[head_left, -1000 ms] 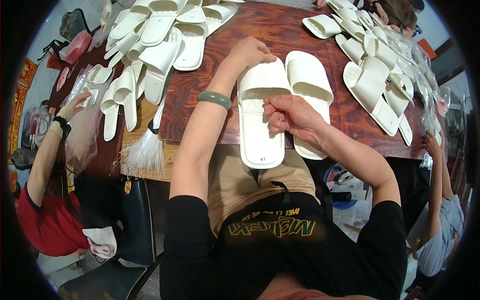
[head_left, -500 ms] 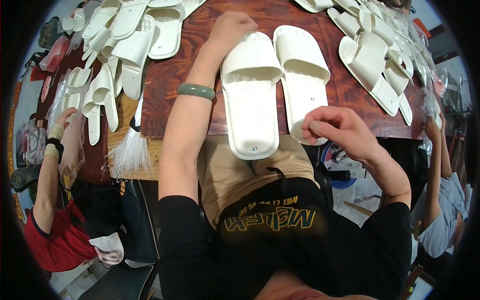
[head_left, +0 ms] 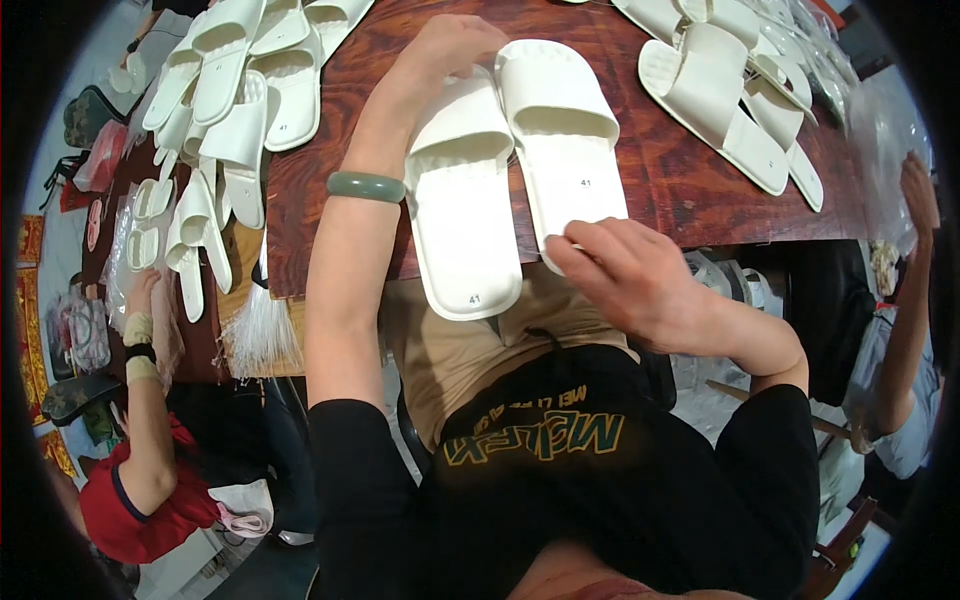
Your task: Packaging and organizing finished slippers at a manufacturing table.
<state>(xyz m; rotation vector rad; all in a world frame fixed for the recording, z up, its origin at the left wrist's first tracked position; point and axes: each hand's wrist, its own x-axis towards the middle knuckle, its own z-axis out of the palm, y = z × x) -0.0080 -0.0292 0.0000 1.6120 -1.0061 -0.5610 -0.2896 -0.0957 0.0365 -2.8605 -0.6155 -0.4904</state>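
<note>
Now your right hand (head_left: pixel 640 285) has its fingers pinched on the heel of the right white slipper (head_left: pixel 565 130), while your left hand (head_left: pixel 445 50) curls around the toe of the left white slipper (head_left: pixel 460 200). Both lie side by side on the wooden bench (head_left: pixel 690 190), heels overhanging your lap. They look light, soft and bendy, so hold them at the strap or heel.

Wooden table (head_left: pixel 690 190): slipper pair (head_left: pixel 510 170) at near edge; slipper heap (head_left: pixel 235 90) far left; more slippers (head_left: pixel 720 90) far right.

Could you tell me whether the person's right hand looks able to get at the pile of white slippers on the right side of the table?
Probably yes: the right hand rests on a slipper's heel, and bare table lies between it and the pile.
</note>
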